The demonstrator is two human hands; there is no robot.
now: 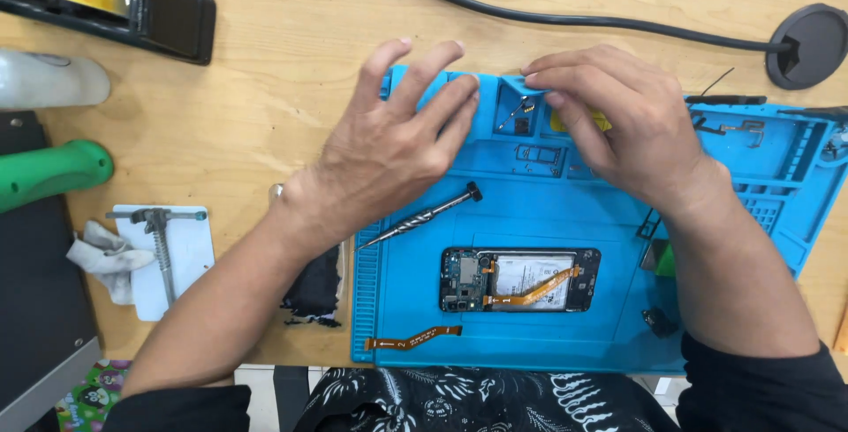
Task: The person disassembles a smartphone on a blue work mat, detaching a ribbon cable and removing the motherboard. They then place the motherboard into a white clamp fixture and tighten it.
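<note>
My left hand [393, 145] hovers with fingers spread over the far-left compartments of a blue repair mat [530, 317], holding nothing. My right hand [618, 127] reaches into a small compartment at the mat's back edge, fingertips pinched by a small yellow piece [602, 120]; what it grips is hidden. An opened phone [519, 279] with its back off, showing a circuit board and an orange ribbon cable, lies in the mat's middle. A metal screwdriver [424, 216] rests diagonally just below my left hand. A loose orange flex cable [413, 338] lies near the mat's front edge.
Left of the mat lie a white phone back cover [190, 260] with a metal tool on it, a crumpled cloth [106, 255], a green handle [49, 171] and a black stand [115, 3]. A black cable [565, 17] runs to a desk grommet [808, 43]. Tweezers and small parts sit at the mat's right.
</note>
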